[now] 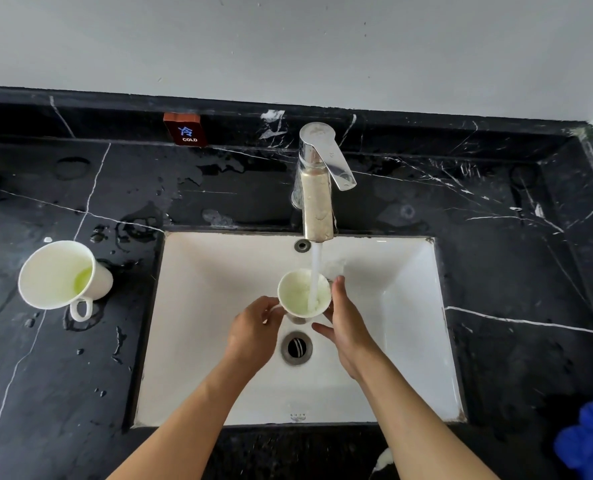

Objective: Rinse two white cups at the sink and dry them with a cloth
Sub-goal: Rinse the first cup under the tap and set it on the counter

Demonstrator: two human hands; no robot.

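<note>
Over the white sink point(218, 375) I hold a white cup point(296, 299) upright under the running tap point(317, 188); the water stream falls into it. My left hand point(253, 332) grips the cup's handle on its left side. My right hand point(345, 323) lies along the cup's right side with fingers nearly straight, touching its wall. A second white cup point(59, 273) stands on the black counter to the left of the sink, with a little greenish liquid inside and its handle toward me. A blue cloth point(589, 441) lies at the bottom right edge.
The black marble counter point(513, 271) is wet with drops around the sink. A small brown "COLD" sign point(185, 129) stands on the back ledge. The open drain point(296, 348) sits just below the held cup.
</note>
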